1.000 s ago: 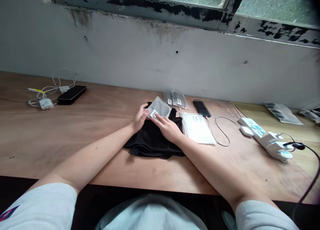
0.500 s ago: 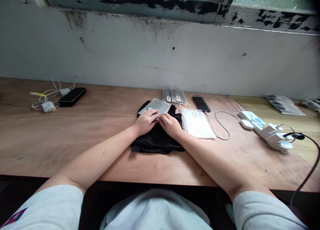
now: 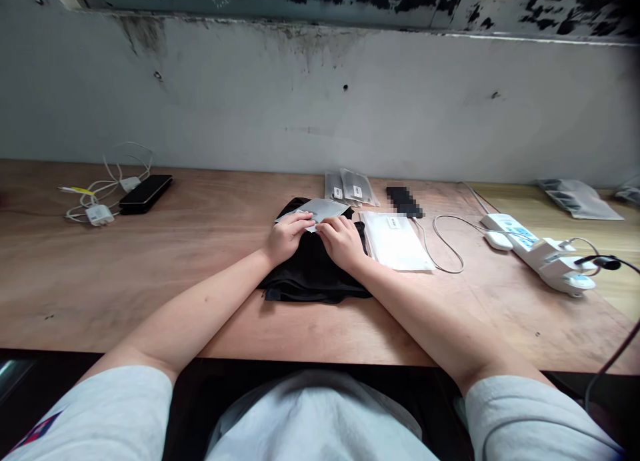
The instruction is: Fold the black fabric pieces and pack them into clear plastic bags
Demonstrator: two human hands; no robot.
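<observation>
A translucent plastic bag (image 3: 327, 209) lies tilted over a black cloth item (image 3: 315, 274) at the middle of the table. My left hand (image 3: 287, 238) pinches the near edge of the bag from the left. From the right, my right hand (image 3: 343, 241) grips the same edge, its fingertips close to those of the left. Both hands are closed and rest above the black cloth. To the right of the cloth is a stack of white plastic bags (image 3: 397, 242) with a small label.
Two filled bags (image 3: 356, 187) lie near the wall, beside a blurred black phone (image 3: 404, 201) on a cable. A power strip (image 3: 535, 251) with plugs is at right, another bag (image 3: 580, 198) behind it. At left are a black case (image 3: 146, 194) and white cables (image 3: 100, 214).
My left hand has drawn its fingers in and gone from lying on the bag to pinching its near edge. The view has tipped slightly downward.
</observation>
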